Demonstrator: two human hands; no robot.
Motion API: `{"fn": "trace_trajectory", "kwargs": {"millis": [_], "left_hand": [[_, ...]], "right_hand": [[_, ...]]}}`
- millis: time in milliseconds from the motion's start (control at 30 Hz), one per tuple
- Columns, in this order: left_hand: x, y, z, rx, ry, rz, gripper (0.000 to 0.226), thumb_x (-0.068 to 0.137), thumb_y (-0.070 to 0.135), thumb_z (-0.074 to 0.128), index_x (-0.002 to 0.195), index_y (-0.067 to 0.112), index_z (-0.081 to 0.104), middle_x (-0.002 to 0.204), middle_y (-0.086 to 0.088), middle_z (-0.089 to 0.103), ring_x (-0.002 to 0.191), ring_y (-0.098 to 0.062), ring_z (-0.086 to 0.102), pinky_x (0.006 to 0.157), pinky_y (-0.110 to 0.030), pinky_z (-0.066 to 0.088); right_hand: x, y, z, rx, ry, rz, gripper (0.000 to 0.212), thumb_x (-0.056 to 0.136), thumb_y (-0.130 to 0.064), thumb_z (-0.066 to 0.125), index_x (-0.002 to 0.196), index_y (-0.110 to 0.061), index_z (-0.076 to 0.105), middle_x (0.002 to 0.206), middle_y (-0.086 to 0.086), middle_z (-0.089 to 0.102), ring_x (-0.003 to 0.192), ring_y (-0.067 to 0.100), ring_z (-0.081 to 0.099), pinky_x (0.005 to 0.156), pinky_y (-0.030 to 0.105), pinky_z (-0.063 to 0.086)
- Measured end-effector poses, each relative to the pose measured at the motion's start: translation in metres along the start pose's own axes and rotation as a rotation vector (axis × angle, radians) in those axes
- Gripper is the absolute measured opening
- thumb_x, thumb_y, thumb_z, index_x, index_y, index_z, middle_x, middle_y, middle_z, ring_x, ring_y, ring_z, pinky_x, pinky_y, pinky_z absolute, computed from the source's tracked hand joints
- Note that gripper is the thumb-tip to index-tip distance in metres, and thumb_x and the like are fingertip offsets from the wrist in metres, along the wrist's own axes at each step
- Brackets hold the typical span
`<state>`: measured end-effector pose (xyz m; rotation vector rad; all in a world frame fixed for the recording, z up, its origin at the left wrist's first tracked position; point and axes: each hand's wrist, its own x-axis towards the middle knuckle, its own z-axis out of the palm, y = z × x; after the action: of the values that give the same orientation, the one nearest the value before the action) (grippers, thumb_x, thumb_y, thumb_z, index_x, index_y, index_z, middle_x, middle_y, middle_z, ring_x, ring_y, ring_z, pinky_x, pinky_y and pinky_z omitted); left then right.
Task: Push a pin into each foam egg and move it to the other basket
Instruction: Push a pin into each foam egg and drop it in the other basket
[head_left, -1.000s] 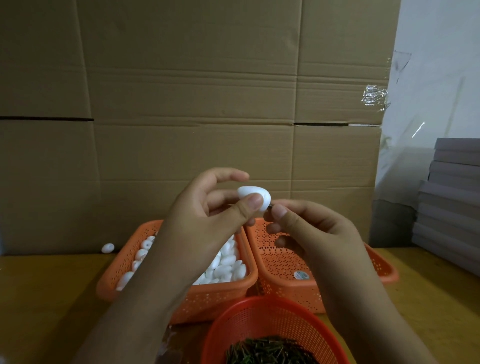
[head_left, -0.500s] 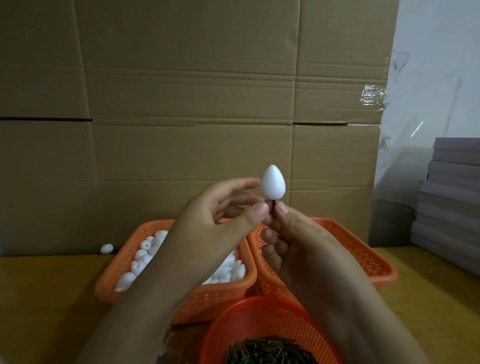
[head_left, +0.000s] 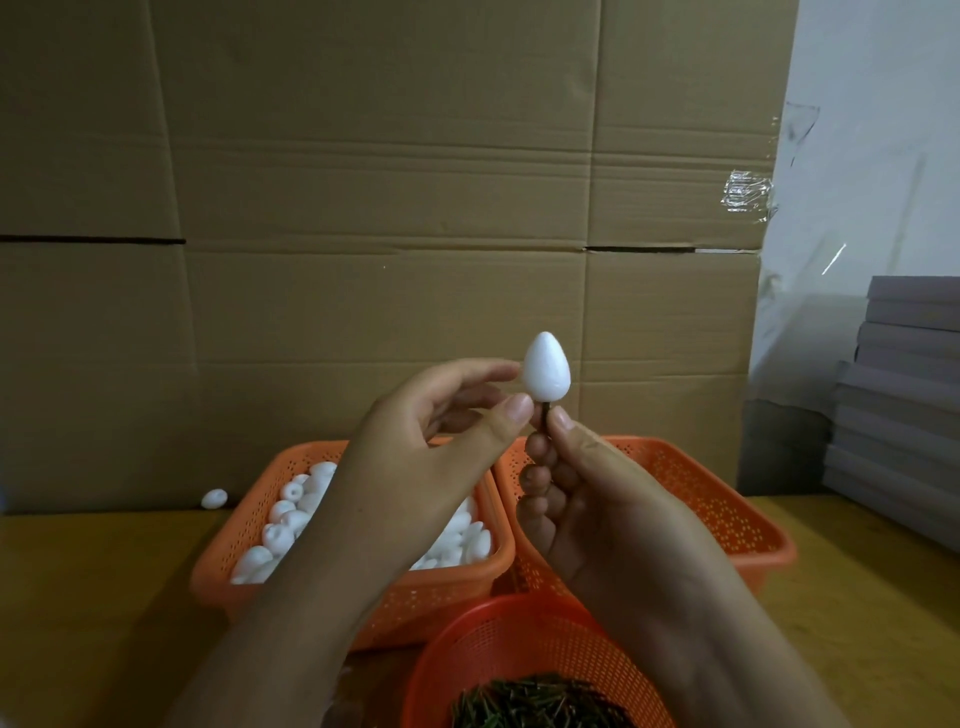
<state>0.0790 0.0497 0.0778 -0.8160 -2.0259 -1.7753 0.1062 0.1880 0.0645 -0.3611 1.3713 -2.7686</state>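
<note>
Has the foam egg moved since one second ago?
Yes. The foam egg now stands upright on the pin, higher against the cardboard wall; before, it lay sideways between both hands, lower.

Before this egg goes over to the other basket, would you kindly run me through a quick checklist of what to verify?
1. Pin seated in the foam egg: ok, its dark shaft enters the egg's broad end.
2. Right hand pinches the pin: ok.
3. Left hand off the egg: cannot tell; its fingertips sit right beside it.
4. Right basket within reach: ok, just below the hands.
5. Room in the right basket: cannot tell, the hands hide most of its floor.
6. Pin depth: cannot tell.
</note>
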Motion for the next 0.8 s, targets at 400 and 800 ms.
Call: {"fn": "trace_trajectory", "kwargs": {"millis": [400,800], "left_hand": [[-0.0037,0.0061,0.0000,-0.075,0.026,-0.027,0.035,0.066,0.050,0.068,0.092,0.027,0.074,0.088,0.004,0.074,0.076,-0.005,0.071,0.058,-0.013,0.053],[-0.0009,0.0039,-0.0020,0.010,0.028,-0.017,0.040,0.075,0.061,0.065,0.106,0.036,0.068,0.103,0.015,0.072,0.100,0.002,0.065,0.087,-0.023,0.047]], "right_hand": [[0.0009,0.0066,0.0011,-0.048,-0.042,0.007,0.014,0.079,-0.021,0.065,0.086,-0.013,0.073,0.074,-0.001,0.062,0.062,0.006,0.055,0.058,0.016,0.049],[0.0041,0.0033,-0.0058,-0.025,0.037,-0.019,0.011,0.075,-0.022,0.068,0.081,-0.015,0.075,0.072,-0.001,0.064,0.058,0.006,0.059,0.054,0.017,0.051]]}}
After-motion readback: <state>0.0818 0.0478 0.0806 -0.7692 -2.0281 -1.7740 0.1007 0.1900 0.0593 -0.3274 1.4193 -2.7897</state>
